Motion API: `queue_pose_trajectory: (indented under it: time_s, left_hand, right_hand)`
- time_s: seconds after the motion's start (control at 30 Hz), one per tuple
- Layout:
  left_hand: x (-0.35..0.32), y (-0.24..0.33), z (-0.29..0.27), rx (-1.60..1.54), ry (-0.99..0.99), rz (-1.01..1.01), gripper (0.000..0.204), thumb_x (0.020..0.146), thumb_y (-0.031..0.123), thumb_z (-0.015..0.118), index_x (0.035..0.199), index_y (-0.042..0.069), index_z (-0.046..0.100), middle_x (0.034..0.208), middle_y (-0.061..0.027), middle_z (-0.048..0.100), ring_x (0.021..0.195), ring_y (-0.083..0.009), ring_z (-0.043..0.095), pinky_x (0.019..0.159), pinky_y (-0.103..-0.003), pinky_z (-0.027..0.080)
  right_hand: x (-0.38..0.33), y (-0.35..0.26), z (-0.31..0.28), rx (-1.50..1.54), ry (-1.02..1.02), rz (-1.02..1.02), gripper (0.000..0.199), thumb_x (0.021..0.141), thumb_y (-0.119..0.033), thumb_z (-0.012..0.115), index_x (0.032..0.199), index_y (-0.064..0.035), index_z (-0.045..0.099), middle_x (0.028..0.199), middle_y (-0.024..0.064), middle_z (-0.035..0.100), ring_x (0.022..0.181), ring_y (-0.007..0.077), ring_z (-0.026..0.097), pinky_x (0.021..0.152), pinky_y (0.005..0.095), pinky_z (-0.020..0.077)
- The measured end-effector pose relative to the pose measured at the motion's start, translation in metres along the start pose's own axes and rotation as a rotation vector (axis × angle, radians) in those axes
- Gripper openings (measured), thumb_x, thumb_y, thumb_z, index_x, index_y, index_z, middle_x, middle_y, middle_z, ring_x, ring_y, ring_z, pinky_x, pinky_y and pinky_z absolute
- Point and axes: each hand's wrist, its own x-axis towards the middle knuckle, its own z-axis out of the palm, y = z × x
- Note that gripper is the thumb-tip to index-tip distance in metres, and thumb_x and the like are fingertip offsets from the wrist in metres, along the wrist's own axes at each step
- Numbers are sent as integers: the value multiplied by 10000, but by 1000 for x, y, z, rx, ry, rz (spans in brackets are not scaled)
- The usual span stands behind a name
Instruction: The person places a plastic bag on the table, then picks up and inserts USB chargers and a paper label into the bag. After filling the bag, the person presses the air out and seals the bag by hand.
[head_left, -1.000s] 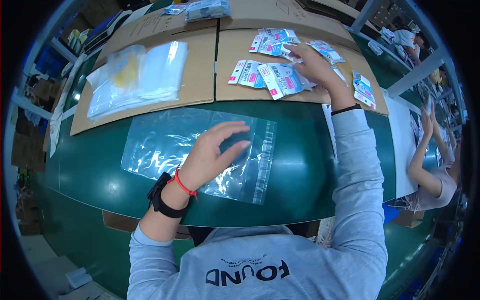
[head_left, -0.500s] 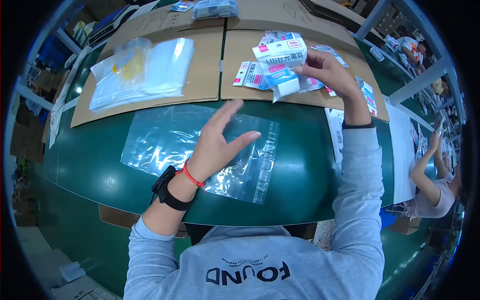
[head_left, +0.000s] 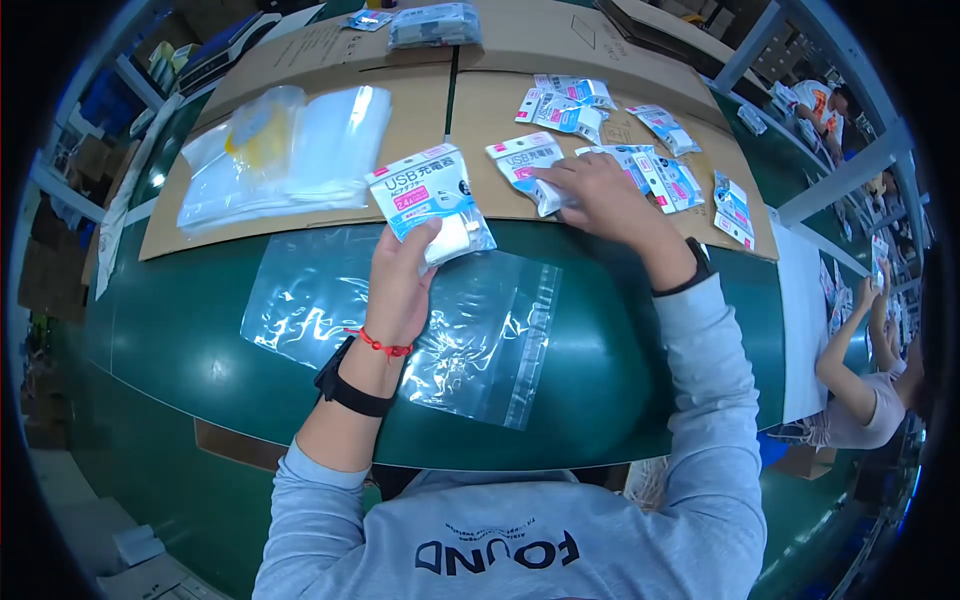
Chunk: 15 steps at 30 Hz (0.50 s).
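Between the thumb and fingers of my left hand [head_left: 400, 285] is a packaged USB charger [head_left: 425, 190], a clear pouch with a white, pink and blue card and a white block inside. It is tilted above the clear plastic bag [head_left: 320, 290] lying flat on the green table. My right hand [head_left: 605, 195] is closed on the edge of a second charger pack [head_left: 527, 160] at the front of the right cardboard sheet; its fingertips are partly hidden. More charger packs [head_left: 570, 112] lie around and beyond that hand.
A stack of clear plastic bags [head_left: 335, 140] lies on the left cardboard sheet [head_left: 410, 120], with a yellowish item on top. Farther back sits a filled bag of packs [head_left: 435, 25]. Metal posts [head_left: 840, 175] stand at the right, where other people [head_left: 865, 390] work.
My left hand was empty with fingers spread and now holds a charger pack. My right hand has lowered from holding packaging aloft to gripping a pack on the cardboard.
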Motion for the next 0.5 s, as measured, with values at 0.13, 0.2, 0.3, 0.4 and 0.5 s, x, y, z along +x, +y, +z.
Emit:
queue_pose_trajectory:
  time_s: [0.13,0.2,0.3,0.4,0.5]
  left_hand:
    - [1,-7,0,23,-25,46,352,894,93,578,1225,25,480,1135,-72,594,1033,-156,584,900,-295,456]
    - [1,-13,3,69,-84,44,372,893,94,582,1241,25,468,1142,-70,590,1040,-150,578,902,-294,454]
    - [-3,-16,5,174,-236,35,414,891,97,590,1271,24,443,1156,-68,581,1054,-138,564,905,-291,449]
    - [-14,-15,5,121,-437,-43,441,890,101,601,1294,34,438,1170,-63,575,1081,-132,545,920,-292,437]
    - [-16,-6,8,-45,-375,-133,440,884,101,609,1289,35,450,1180,-59,570,1099,-135,535,931,-292,429]
  right_hand:
    - [-11,-23,-4,307,133,177,551,714,-54,690,1247,-103,562,1147,136,594,1068,322,538,958,391,397]
    - [-13,-55,-18,397,368,128,558,722,-83,699,1261,-110,556,1147,118,585,1042,312,531,933,389,393]
    - [-13,-83,-11,355,468,66,560,741,-118,702,1278,-117,544,1157,106,567,1019,300,520,911,386,387]
    - [-12,-94,-7,164,436,-37,558,769,-158,699,1299,-122,527,1178,99,541,999,287,506,894,383,381]
    - [-12,-101,-11,69,363,-56,546,801,-208,681,1313,-129,511,1220,115,506,996,279,497,887,378,373]
